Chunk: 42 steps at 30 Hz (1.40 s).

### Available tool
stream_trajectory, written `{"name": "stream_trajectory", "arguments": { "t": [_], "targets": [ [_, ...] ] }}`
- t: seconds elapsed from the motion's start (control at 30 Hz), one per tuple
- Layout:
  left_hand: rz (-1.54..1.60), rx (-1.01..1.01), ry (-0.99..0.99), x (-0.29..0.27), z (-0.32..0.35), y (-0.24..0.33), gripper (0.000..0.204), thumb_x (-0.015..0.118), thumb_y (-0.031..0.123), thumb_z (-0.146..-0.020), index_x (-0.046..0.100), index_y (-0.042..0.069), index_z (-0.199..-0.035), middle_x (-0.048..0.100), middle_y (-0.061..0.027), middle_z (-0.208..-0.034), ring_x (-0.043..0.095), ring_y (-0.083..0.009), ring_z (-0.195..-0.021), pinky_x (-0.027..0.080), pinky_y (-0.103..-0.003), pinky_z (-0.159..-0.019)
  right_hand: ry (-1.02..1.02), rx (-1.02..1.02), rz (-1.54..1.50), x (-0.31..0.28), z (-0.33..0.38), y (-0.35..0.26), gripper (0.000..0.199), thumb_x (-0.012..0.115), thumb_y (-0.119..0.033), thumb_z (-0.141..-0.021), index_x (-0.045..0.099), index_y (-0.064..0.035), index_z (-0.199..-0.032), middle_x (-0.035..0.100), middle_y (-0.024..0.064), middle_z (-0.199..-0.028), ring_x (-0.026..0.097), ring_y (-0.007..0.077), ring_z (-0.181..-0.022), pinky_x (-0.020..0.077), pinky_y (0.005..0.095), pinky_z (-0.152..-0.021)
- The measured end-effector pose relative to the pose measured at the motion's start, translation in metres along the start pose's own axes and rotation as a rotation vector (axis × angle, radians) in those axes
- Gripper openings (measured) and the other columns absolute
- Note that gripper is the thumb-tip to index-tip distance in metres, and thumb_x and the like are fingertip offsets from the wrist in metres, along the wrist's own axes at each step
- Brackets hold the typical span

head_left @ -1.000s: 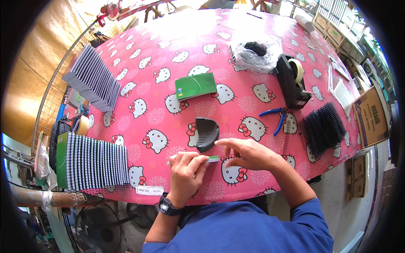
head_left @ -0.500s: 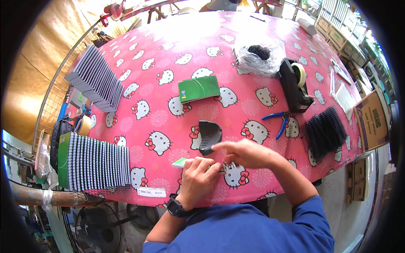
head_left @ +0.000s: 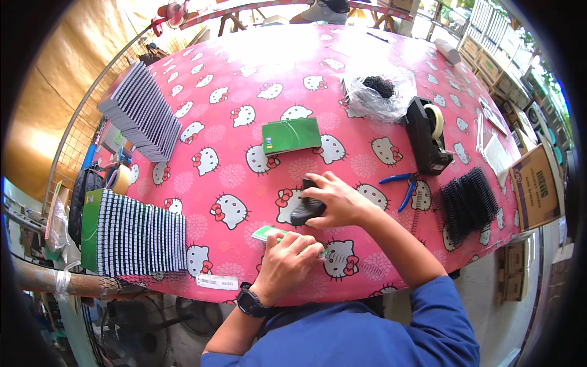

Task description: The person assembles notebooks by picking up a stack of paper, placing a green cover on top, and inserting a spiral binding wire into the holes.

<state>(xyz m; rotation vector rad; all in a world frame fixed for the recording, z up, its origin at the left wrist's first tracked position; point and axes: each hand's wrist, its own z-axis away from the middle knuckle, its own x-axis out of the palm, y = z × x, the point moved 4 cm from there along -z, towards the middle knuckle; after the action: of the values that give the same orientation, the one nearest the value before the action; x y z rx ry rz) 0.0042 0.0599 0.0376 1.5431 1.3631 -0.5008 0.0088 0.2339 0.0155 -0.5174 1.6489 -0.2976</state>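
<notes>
My left hand [head_left: 287, 262], a watch on its wrist, is closed on a small green notebook [head_left: 266, 232] near the table's front edge. Most of the notebook is hidden under the fingers. A thin wire coil [head_left: 367, 265] sticks out from its right end over the tablecloth. Just beyond, my right hand [head_left: 337, 200] has its thumb and fingers closed around a black, curved, trough-shaped piece [head_left: 307, 211]. Farther off lies another green notebook [head_left: 291, 136], flat on the cloth.
Stacked spiral-bound notebooks [head_left: 140, 235] stand at the left, with another stack [head_left: 142, 113] behind. To the right are blue-handled pliers [head_left: 407, 188], a pile of black coils [head_left: 468, 205], a tape dispenser [head_left: 428, 137] and a plastic bag [head_left: 379, 92] holding black coils.
My right hand has left the notebook's right end, moved up and closed on the black trough-shaped piece, which is now turned. My left hand still holds the notebook.
</notes>
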Motion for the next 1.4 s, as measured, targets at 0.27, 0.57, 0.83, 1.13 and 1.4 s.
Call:
{"name": "stream_trajectory", "arguments": {
  "t": [0.27, 0.57, 0.83, 1.13, 1.4],
  "targets": [
    [-0.006, -0.066, 0.05, -0.007, 0.011, -0.032, 0.024, 0.075, 0.018, -0.061, 0.062, 0.016, -0.081, 0.06, 0.0044, -0.081, 0.057, -0.0147, -0.087, 0.027, -0.046, -0.095, -0.066, -0.023, -1.097, -0.014, 0.068, -0.028, 0.052, 0.07, -0.045, -0.072, 0.066, -0.0041, -0.104, 0.059, 0.0134, -0.117, 0.047, 0.0298, -0.119, 0.034, 0.0437, -0.101],
    [0.058, -0.1, 0.118, -0.01, 0.009, -0.032, 0.029, 0.075, 0.013, -0.057, 0.064, 0.017, -0.083, 0.061, 0.0063, -0.074, 0.058, -0.0137, -0.079, 0.026, -0.043, -0.094, -0.024, 0.046, -0.703, -0.012, 0.059, -0.038, 0.041, 0.074, -0.037, -0.069, 0.069, -0.0106, -0.1, 0.056, 0.0176, -0.121, 0.052, 0.032, -0.108, 0.0395, 0.0418, -0.094],
    [0.067, -0.097, 0.078, -0.007, 0.012, -0.041, 0.065, 0.08, 0.019, -0.058, 0.052, 0.015, -0.116, 0.062, 0.0039, -0.081, 0.058, -0.0156, -0.09, 0.026, -0.043, -0.095, 0.061, 0.148, -0.385, -0.009, 0.039, -0.022, 0.044, 0.072, -0.041, -0.072, 0.069, -0.0091, -0.102, 0.058, 0.0166, -0.116, 0.051, 0.032, -0.105, 0.0405, 0.0428, -0.09],
    [1.212, -0.616, 0.079, 0.018, 0.047, -0.093, 0.045, 0.074, -0.003, -0.073, 0.046, 0.01, -0.106, 0.051, -0.0011, -0.092, 0.055, -0.0082, -0.088, 0.049, -0.023, -0.071, 0.065, 0.209, -0.682, 0.005, 0.036, -0.03, 0.034, 0.069, -0.031, -0.076, 0.068, -0.0097, -0.103, 0.058, 0.0175, -0.119, 0.049, 0.0307, -0.117, 0.0373, 0.0427, -0.097],
    [1.295, -0.779, 0.001, 0.02, 0.045, -0.087, 0.038, 0.07, -0.008, -0.072, 0.045, 0.011, -0.093, 0.045, 0.0003, -0.093, 0.047, -0.0096, -0.09, 0.043, -0.026, -0.08, 0.104, 0.139, -0.552, -0.006, 0.018, -0.034, 0.042, 0.074, -0.036, -0.072, 0.067, -0.0109, -0.105, 0.053, 0.0185, -0.126, 0.05, 0.03, -0.111, 0.0387, 0.0424, -0.095]
  ]
}}
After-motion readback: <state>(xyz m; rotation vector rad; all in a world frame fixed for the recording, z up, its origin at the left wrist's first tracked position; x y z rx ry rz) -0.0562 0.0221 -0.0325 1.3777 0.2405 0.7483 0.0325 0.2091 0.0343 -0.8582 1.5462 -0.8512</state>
